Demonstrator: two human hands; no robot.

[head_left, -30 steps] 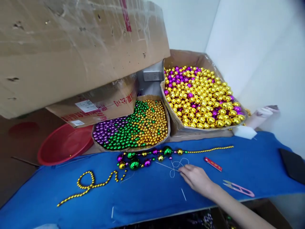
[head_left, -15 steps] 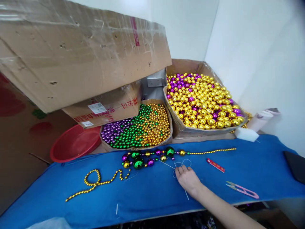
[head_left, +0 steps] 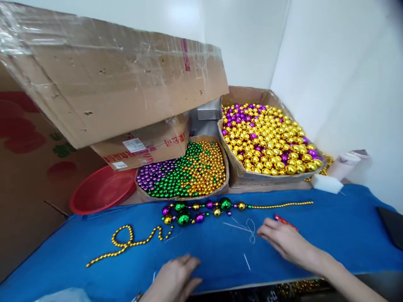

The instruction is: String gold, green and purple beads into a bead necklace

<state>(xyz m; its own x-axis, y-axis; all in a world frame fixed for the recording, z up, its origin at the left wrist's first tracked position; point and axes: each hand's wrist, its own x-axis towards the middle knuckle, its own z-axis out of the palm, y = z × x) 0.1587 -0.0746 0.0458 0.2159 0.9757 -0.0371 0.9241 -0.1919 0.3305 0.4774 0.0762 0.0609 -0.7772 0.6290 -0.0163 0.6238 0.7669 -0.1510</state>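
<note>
Fingers pinched, my right hand [head_left: 281,241] is at the end of a looped pale thread [head_left: 251,226] on the blue cloth; the fingertips hide what they grip. My left hand [head_left: 178,274], slightly blurred, hovers over the front of the cloth with thumb and fingers apart, holding nothing. Beyond them lies a beaded strand [head_left: 183,217] of green, purple and gold balls, ending rightward in small gold beads [head_left: 283,205]. A separate gold bead chain [head_left: 126,245] curls at the left. A short white stick-like piece [head_left: 247,261] lies between my hands.
Behind stand an open box of small purple, green and gold beads [head_left: 182,176] and a box of larger gold and purple balls [head_left: 270,142]. A big carton [head_left: 132,79] overhangs the left. There are a red basin [head_left: 102,191], a red packet [head_left: 291,224] and a dark flat object [head_left: 390,226].
My right hand has moved right, and the looped thread has shifted right with it. My left hand has come into view at the front. The pink snips are now hidden behind my right arm.
</note>
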